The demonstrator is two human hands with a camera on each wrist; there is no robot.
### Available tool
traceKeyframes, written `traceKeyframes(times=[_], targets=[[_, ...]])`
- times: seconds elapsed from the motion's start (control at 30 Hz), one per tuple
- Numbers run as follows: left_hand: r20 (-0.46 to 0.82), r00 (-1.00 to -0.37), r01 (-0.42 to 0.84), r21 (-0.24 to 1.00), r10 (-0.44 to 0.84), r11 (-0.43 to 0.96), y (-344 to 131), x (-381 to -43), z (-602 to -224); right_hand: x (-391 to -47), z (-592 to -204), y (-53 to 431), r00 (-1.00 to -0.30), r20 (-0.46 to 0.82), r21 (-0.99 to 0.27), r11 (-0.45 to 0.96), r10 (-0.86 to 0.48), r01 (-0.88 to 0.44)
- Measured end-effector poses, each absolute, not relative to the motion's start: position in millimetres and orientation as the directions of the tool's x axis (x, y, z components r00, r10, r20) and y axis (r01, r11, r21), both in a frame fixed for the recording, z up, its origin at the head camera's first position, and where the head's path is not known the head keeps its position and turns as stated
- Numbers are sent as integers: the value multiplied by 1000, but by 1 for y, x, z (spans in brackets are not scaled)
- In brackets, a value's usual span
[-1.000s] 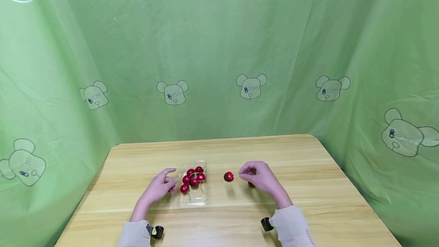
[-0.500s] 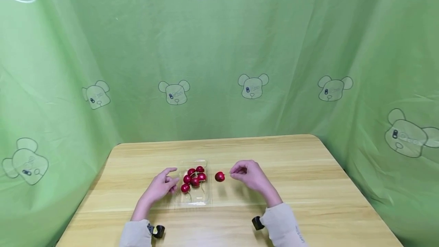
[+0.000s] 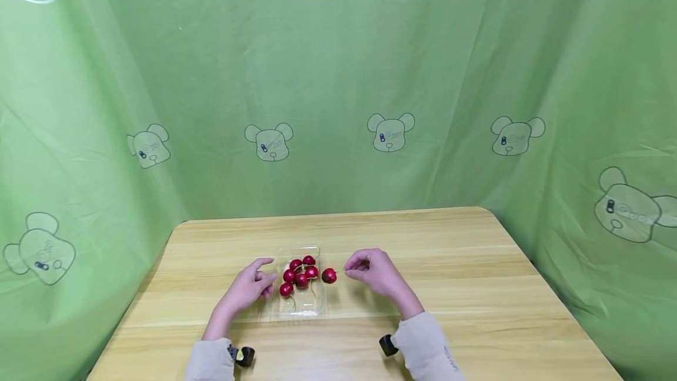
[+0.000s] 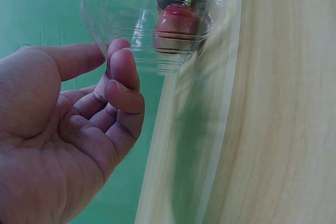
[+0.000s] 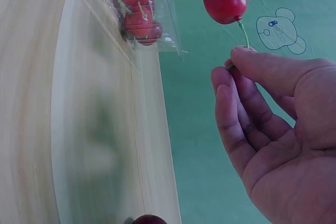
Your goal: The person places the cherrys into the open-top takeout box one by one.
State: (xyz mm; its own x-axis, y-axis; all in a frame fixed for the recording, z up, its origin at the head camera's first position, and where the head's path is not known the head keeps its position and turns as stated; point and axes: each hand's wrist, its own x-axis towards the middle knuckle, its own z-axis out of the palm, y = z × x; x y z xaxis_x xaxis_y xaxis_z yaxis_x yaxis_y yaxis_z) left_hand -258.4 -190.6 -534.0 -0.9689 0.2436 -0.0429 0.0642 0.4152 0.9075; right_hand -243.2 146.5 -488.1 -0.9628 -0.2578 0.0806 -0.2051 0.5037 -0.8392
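My right hand (image 3: pixel 374 270) pinches a dark red cherry by its thin green stem (image 5: pixel 244 32) between thumb and fingertips. This cherry (image 3: pixel 329 276) hangs beside the right edge of a clear plastic container (image 3: pixel 304 313). Several red cherries (image 3: pixel 301 280) with stems lie inside the container. At its left side, my left hand (image 3: pixel 247 288) has thumb and curled fingertips on the rim (image 4: pixel 105 3), pinching it in the left wrist view. Another cherry (image 5: pixel 149 220) peeks in at the bottom of the right wrist view; in the head view the right hand hides it.
A light wood table (image 3: pixel 338 348) with rounded far corners carries everything. Green curtains (image 3: pixel 328 187) printed with bear heads hang behind it and on both sides. Each wrist wears a small black camera (image 3: pixel 245 357) near a light sleeve (image 3: pixel 213 360).
My right hand has moved left, carrying the pinched cherry from over the open table to the container's right edge. The left hand keeps its place at the container.
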Motion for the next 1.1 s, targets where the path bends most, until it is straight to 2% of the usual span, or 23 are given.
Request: traceKeyframes(times=[1.1], targets=[[-54,-970,55,900,237,433,-190,-260,-536,-247,-492,115,-950,72,-847,484,-305,-220]])
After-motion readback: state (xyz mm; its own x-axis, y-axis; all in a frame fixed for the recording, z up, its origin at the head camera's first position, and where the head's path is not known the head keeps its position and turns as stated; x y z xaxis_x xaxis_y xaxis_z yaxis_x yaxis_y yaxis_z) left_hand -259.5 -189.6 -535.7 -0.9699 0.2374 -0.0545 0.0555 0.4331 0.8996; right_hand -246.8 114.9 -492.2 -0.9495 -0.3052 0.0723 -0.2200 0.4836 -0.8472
